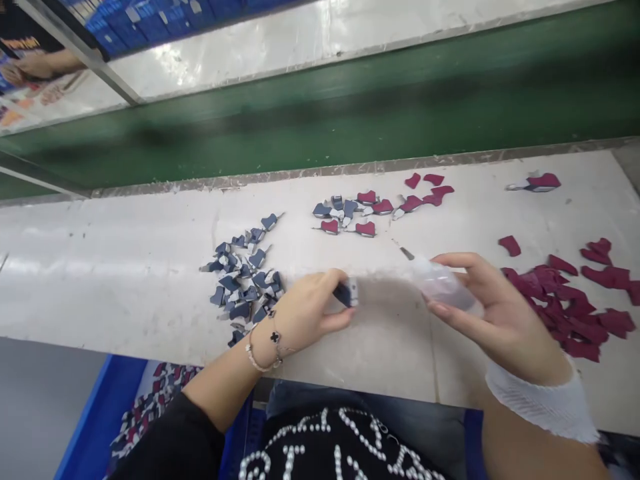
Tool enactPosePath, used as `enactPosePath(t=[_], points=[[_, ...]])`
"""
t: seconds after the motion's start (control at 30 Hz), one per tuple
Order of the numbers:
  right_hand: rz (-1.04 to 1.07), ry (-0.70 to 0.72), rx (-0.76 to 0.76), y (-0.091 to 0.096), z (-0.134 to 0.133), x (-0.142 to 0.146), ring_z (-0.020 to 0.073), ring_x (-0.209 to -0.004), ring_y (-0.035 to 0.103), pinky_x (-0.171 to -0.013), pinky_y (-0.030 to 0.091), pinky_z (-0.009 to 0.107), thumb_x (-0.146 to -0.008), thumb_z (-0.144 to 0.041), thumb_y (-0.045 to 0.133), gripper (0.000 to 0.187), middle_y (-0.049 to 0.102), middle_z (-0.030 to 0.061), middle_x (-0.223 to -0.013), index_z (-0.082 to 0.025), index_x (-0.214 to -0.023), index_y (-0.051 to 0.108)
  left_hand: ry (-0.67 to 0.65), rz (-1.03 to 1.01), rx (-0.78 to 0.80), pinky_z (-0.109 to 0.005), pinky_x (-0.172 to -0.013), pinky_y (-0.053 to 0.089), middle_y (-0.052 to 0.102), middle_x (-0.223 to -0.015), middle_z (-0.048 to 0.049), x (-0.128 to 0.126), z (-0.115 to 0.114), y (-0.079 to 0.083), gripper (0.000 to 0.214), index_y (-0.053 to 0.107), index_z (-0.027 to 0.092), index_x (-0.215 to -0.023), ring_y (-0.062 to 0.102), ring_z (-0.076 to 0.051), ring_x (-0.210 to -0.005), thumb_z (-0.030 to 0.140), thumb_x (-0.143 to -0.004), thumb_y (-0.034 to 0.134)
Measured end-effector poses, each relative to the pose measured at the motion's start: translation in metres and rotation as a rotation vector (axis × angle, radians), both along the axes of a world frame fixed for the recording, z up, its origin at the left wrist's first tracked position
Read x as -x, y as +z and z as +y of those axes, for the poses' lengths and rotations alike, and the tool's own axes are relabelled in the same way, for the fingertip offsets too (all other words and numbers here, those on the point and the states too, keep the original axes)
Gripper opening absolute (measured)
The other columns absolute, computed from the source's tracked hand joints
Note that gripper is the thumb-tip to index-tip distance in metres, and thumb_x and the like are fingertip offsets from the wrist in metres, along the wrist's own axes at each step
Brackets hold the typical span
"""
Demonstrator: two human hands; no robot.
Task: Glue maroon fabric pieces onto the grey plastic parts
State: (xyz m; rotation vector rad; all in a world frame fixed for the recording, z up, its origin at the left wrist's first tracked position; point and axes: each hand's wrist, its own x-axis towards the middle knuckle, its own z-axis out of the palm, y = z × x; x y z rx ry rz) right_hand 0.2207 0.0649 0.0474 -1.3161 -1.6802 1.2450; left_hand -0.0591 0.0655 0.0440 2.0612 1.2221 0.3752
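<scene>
My left hand (311, 310) rests on the white worktable (125, 280) and pinches a small dark blue piece with a white end (347, 292) between thumb and fingers. My right hand (493, 313) is curled round a small clear squeeze bottle (440, 283) whose thin metal tip (406, 253) points up and left. A pile of dark blue pieces (245, 277) lies just left of my left hand. A pile of maroon pieces (575, 300) lies right of my right hand.
A mixed group of blue and maroon pieces (360, 210) sits farther back on the table, and one joined piece (537, 182) lies at the far right. A green conveyor belt (350, 113) runs behind the table. A blue bin (105, 413) with more pieces stands below left. Another person's hand (40, 65) shows at the top left.
</scene>
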Motion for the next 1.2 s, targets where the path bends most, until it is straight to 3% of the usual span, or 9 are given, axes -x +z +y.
enactPosePath(t=[0.13, 0.27, 0.37, 0.5, 0.63, 0.83, 1.0, 1.2], points=[[0.051, 0.057, -0.141, 0.014, -0.003, -0.004, 0.0153, -0.056, 0.062, -0.044, 0.048, 0.023, -0.083, -0.023, 0.071, 0.041, 0.061, -0.0050, -0.070, -0.035, -0.116, 0.051, 0.086, -0.233, 0.098, -0.029, -0.063, 0.048, 0.062, -0.080, 0.0007, -0.023, -0.008, -0.020, 0.035, 0.045, 0.022, -0.100, 0.058, -0.015, -0.068, 0.032, -0.077, 0.070], [0.016, 0.049, -0.248, 0.015, -0.001, -0.004, 0.0131, -0.066, 0.066, -0.052, 0.054, 0.020, -0.076, -0.022, 0.077, 0.035, 0.069, -0.0004, -0.088, -0.031, -0.108, 0.067, 0.132, -0.405, 0.165, -0.026, -0.066, 0.049, 0.061, -0.084, 0.0004, -0.027, -0.011, -0.033, 0.031, 0.047, 0.021, -0.097, 0.057, -0.012, -0.070, 0.024, -0.074, 0.067], [0.111, 0.105, -0.166, 0.012, 0.002, -0.002, 0.0109, -0.068, 0.067, -0.054, 0.054, 0.017, -0.075, -0.022, 0.079, 0.038, 0.073, -0.0020, -0.091, -0.032, -0.111, 0.071, 0.137, -0.495, 0.280, -0.024, -0.066, 0.050, 0.064, -0.091, -0.0013, -0.027, -0.010, -0.038, 0.037, 0.047, 0.021, -0.102, 0.058, -0.011, -0.072, 0.022, -0.072, 0.070], [0.128, 0.140, -0.099, 0.004, 0.006, 0.003, 0.0100, -0.070, 0.067, -0.056, 0.054, 0.016, -0.082, -0.032, 0.076, 0.027, 0.074, -0.0012, -0.092, -0.029, -0.109, 0.072, 0.082, -0.479, 0.313, -0.022, -0.063, 0.049, 0.066, -0.090, 0.0004, -0.027, -0.006, -0.043, 0.036, 0.050, 0.021, -0.098, 0.055, -0.008, -0.066, 0.020, -0.069, 0.072], [0.081, 0.086, -0.069, 0.000, 0.003, 0.006, 0.0107, -0.062, 0.063, -0.047, 0.048, 0.020, -0.086, -0.035, 0.073, 0.017, 0.070, 0.0001, -0.081, -0.025, -0.099, 0.069, 0.047, -0.461, 0.303, -0.020, -0.061, 0.049, 0.064, -0.089, 0.0012, -0.027, -0.002, -0.040, 0.031, 0.054, 0.020, -0.094, 0.056, -0.009, -0.070, 0.020, -0.069, 0.072], [-0.027, 0.067, -0.121, 0.015, -0.004, 0.012, 0.0132, -0.065, 0.064, -0.048, 0.050, 0.023, -0.084, -0.030, 0.073, 0.016, 0.071, 0.0005, -0.084, -0.027, -0.098, 0.067, 0.008, -0.482, 0.349, -0.020, -0.062, 0.049, 0.064, -0.088, 0.0011, -0.025, 0.003, -0.036, 0.027, 0.055, 0.020, -0.090, 0.058, -0.010, -0.075, 0.019, -0.068, 0.071], [-0.102, 0.010, -0.197, 0.030, -0.010, 0.029, 0.0103, -0.045, 0.051, -0.035, 0.037, 0.024, -0.077, -0.023, 0.076, 0.019, 0.063, -0.0040, -0.064, -0.027, -0.092, 0.064, -0.025, -0.499, 0.330, -0.022, -0.066, 0.049, 0.065, -0.088, 0.0011, -0.024, 0.003, -0.038, 0.028, 0.055, 0.020, -0.091, 0.058, -0.010, -0.075, 0.018, -0.069, 0.071], [-0.249, -0.030, -0.246, 0.031, -0.016, 0.046, 0.0094, -0.041, 0.046, -0.032, 0.035, 0.024, -0.076, -0.032, 0.076, 0.023, 0.056, -0.0065, -0.056, -0.025, -0.087, 0.057, -0.069, -0.480, 0.325, -0.025, -0.070, 0.048, 0.063, -0.087, 0.0011, -0.022, 0.003, -0.038, 0.026, 0.055, 0.020, -0.091, 0.056, -0.012, -0.076, 0.019, -0.070, 0.069]])
